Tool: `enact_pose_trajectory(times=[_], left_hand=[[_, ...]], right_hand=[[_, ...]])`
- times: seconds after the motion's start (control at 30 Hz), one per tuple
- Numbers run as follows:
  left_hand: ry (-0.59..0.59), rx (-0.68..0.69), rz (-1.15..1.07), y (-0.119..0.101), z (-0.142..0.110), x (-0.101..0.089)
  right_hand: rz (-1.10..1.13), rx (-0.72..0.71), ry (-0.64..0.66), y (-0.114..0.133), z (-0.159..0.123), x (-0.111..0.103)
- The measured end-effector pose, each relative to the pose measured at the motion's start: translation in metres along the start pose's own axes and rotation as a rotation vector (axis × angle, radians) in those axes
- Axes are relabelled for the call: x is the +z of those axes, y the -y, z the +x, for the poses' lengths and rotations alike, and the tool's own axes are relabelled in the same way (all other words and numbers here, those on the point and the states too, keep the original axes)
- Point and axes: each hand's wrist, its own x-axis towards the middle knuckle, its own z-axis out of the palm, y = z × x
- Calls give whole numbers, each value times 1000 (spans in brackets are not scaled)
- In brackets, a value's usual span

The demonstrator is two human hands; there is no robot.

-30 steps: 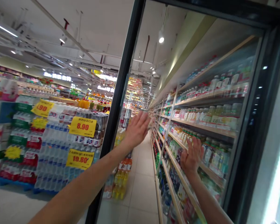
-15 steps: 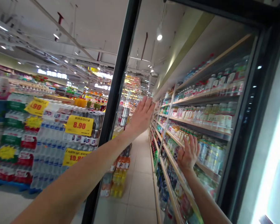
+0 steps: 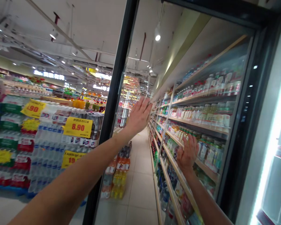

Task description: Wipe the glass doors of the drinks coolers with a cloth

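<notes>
Black-framed glass door (image 3: 117,75) is before me. Compared with one second ago, my left hand (image 3: 138,115) has risen a little in front of it, so both my hands remain at the door. The left fingers are straight, nearly together; my right hand (image 3: 188,152) is loosely spread. Contact with the door I cannot tell. Seen within the door, shelves (image 3: 199,125) hold drink bottles (image 3: 210,115); left of it, clear bottles (image 3: 48,156) are stacked.

- Glass pane (image 3: 140,200) keeps my left fingers (image 3: 145,105) and right fingers (image 3: 191,143) from the bottle shelves (image 3: 201,125).
- Black frame (image 3: 119,75) bars my way leftward.
- Beyond it, open air before stacked bottles (image 3: 52,153).
</notes>
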Motion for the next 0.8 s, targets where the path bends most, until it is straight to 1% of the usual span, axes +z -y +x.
enact_pose_trajectory(times=[0.03,0.1,0.13,0.17,0.2,0.23,0.27,0.37,0.4,0.43,0.47,0.5,0.53,0.63,0.67,0.7,0.73,0.77,0.8], left_hand=[[41,89,-9,-13,-9,3],[137,357,-39,-39,-30,11],[174,480,-54,-47,-37,13],[198,562,-62,-51,-40,15],[203,588,-63,-50,-40,15],[189,546,-55,-42,-34,14],[156,436,-39,-31,-26,11],[-7,4,8,10,3,1],[-47,-90,16,19,7,-1],[-65,-130,18,24,6,-3],[-53,-110,16,24,0,-5],[-15,-41,9,19,-12,-5],[39,62,0,12,-27,-5],[227,470,-38,-13,-76,-5],[281,601,-54,-16,-85,-5],[323,702,-68,-16,-89,-6],[350,750,-72,-12,-86,-7],[350,729,-66,-5,-79,-8],[312,629,-47,5,-68,-10]], right_hand=[[5,1,-1,0,0,0],[8,2,6,0,0,-1],[5,5,9,0,0,-1],[0,7,11,1,0,-1],[-4,7,10,1,0,-1],[-5,6,8,1,0,-1],[-5,6,6,1,0,-2],[1,8,12,1,1,-2],[3,10,14,1,1,-2],[4,11,14,0,1,-1],[5,11,11,0,1,-1],[6,9,7,0,1,-1],[8,6,4,-1,1,0],[12,4,-1,-1,0,0],[13,1,-3,-1,0,0],[14,-1,-7,-1,0,0],[15,-2,-11,0,0,0],[14,-4,-14,0,1,0],[12,-5,-16,0,1,0]])
